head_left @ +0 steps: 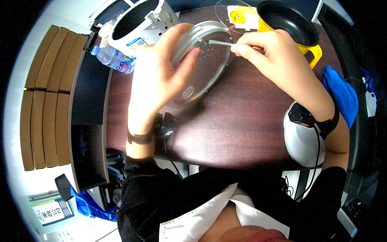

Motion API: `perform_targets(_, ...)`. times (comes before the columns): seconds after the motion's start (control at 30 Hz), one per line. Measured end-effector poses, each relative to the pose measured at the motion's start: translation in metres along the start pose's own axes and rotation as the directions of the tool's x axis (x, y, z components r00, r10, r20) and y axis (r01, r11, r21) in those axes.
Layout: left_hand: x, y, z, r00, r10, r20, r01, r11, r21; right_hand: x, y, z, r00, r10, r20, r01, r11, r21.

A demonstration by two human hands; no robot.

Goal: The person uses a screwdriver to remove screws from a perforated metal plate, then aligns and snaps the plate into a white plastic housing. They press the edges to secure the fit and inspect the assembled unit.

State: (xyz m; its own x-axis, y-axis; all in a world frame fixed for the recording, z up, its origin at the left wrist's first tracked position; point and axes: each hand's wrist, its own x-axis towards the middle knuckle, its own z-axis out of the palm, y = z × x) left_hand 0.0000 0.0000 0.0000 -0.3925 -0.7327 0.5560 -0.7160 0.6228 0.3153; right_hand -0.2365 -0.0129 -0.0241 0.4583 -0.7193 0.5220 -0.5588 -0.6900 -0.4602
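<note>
Head view: well to the left of the left fingers (188, 66), brown cartons (44, 58) are stacked. The dark red-brown desk (225, 125) is spread beneath both sets of fingers. A white round vessel (161, 14) is set just beyond the left fingers, by which the clear lid (211, 66) is held tilted over the desk, to their right. From the right fingers (244, 49), narrowed around it, the slim tool (221, 43) is pointed lengthwise leftward at the lid; whether contact is made cannot be told.
</note>
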Motion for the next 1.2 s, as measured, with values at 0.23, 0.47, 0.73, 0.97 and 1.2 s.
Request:
perform_targets(0.23,0.003,-0.008,0.003,0.999,-0.030,-0.013,0.029,0.997,-0.069,-0.002,0.001,0.001,0.998,-0.033,-0.060,0.024,0.987,-0.158)
perform_targets(0.47,0.003,-0.008,0.000,1.000,-0.016,-0.004,0.016,0.998,-0.060,-0.001,-0.005,0.006,1.000,0.007,-0.030,-0.011,0.991,-0.134)
perform_targets(0.73,0.003,-0.002,0.000,0.999,-0.033,0.020,0.034,0.997,-0.067,0.000,-0.004,0.013,0.995,0.005,-0.097,-0.016,0.993,-0.115)
perform_targets(0.97,0.002,-0.006,0.002,1.000,0.005,-0.014,-0.006,0.998,-0.065,-0.002,-0.005,0.011,0.997,0.015,-0.070,-0.020,0.997,-0.073)
perform_targets(1.2,0.002,0.001,-0.001,0.999,-0.029,0.036,0.031,0.998,-0.049,-0.003,-0.002,0.011,0.999,0.004,-0.042,-0.007,0.998,-0.067)
